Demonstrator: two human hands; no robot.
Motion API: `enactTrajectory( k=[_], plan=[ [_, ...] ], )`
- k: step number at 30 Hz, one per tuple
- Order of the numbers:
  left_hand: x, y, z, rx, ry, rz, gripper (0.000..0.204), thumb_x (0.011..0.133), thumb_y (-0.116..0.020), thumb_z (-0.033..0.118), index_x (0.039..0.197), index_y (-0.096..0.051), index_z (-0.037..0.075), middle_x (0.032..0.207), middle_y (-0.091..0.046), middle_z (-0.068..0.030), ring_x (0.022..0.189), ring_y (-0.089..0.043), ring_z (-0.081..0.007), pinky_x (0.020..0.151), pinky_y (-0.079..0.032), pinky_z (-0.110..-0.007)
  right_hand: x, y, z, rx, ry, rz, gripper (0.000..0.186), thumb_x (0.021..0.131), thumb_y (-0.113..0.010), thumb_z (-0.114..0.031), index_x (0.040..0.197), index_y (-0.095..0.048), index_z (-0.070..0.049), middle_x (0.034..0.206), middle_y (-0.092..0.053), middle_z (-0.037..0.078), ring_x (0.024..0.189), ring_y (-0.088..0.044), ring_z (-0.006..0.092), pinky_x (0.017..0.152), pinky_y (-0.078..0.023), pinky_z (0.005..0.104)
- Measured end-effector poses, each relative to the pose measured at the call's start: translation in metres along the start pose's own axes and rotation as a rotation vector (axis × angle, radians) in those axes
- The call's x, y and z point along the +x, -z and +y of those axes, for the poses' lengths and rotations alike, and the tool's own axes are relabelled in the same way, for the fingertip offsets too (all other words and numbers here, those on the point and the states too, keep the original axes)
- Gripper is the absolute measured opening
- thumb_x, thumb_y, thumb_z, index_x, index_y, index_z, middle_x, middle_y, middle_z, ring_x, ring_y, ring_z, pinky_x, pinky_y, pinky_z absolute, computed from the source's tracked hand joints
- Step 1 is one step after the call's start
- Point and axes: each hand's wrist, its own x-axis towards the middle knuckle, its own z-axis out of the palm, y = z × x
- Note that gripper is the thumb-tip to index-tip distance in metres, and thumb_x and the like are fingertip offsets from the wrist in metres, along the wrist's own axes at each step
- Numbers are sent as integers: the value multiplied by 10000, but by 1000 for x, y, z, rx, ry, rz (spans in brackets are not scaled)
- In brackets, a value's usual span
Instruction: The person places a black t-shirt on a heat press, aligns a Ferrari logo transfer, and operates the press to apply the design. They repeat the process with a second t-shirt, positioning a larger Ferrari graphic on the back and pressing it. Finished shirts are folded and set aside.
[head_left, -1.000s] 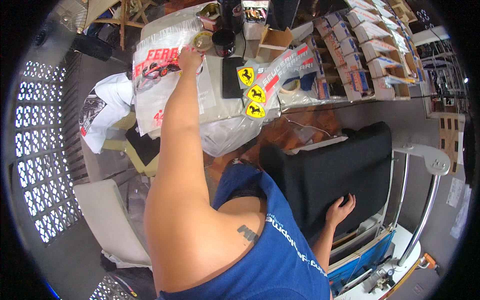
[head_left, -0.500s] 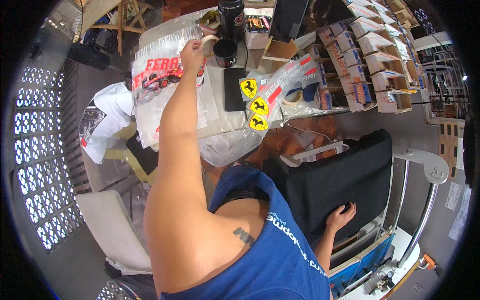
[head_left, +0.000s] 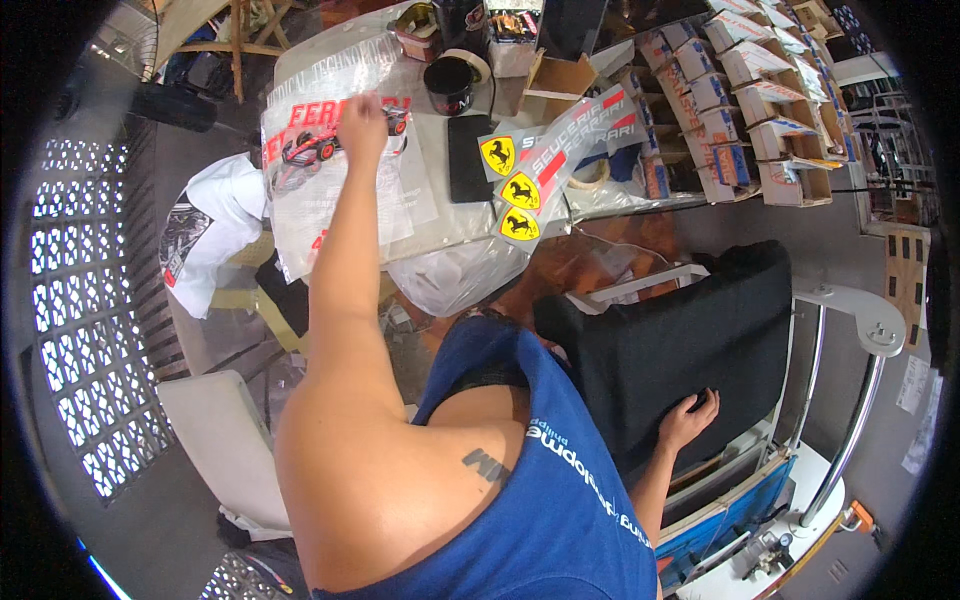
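Observation:
My left hand point(head_left: 362, 122) is reaching over a clear film sheet point(head_left: 290, 225) printed with a red racing car and red lettering, at the left of the table. Motion blurs its fingers, so what they hold, if anything, is unclear. My right hand point(head_left: 690, 418) rests on black cloth point(head_left: 650, 370) draped over a flat frame at the lower right, fingers loosely spread with nothing in them. Just beyond the left hand stand a black mug point(head_left: 447, 88) and a tan tape roll point(head_left: 478, 66). Yellow shield-shaped stickers point(head_left: 520, 190) on clear film lie to the right.
A dark flat slab point(head_left: 470, 165) lies beside the stickers. Stacked cardboard trays point(head_left: 710, 110) line the table's right end. White fabric point(head_left: 215, 215) hangs off the left side, near a pale chair point(head_left: 215, 430). A metal-railed machine point(head_left: 835, 430) stands at lower right.
My left hand has left the tape roll and come back toward me over the printed film. The roll now shows behind the mug instead of left of it. My right hand stays on the cloth.

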Motion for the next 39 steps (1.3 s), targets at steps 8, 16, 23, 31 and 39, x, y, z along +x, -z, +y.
enactTrajectory(
  k=[8,16,23,31,39],
  plan=[
    [-168,97,-75,617,-330,-448,524,1024,-552,355,1488,-522,114,1631,-361,-140,1544,-246,-358,1222,-170,-666,0,-4,5,13,-17,-20,398,986,-543,-181,1322,-588,26,1465,-501,235,1378,-464,410,1149,-383,489],
    [-74,139,-67,188,100,-224,417,1085,-473,303,1343,-630,15,1270,-678,-256,1221,-628,-418,1072,-460,-443,3,0,11,82,20,-1,368,959,-601,-153,1282,-616,23,1421,-540,227,1341,-499,403,1128,-408,496],
    [-14,242,124,26,-146,-162,526,1087,-507,385,1345,-614,-61,1318,-667,-255,1270,-626,-330,1083,-441,-378,21,36,-60,634,-20,63,220,943,-687,-85,1135,-706,20,1139,-715,163,1063,-680,297,981,-522,404],
    [-319,150,359,-394,-598,-1336,442,1089,-479,211,1421,-538,-76,1420,-582,-288,1322,-581,-397,1128,-426,-435,0,83,-151,1515,-387,-324,520,986,-695,-361,1328,-603,19,1188,-705,146,1010,-682,200,900,-545,343],
    [-383,85,348,-609,-1118,-1628,411,939,-701,198,1299,-640,10,1361,-622,-225,1337,-536,-427,1187,-356,-512,-64,79,-8,1708,-1016,-218,222,1019,-586,-85,1226,-619,-8,1100,-712,125,916,-723,233,740,-647,405]
  ],
)
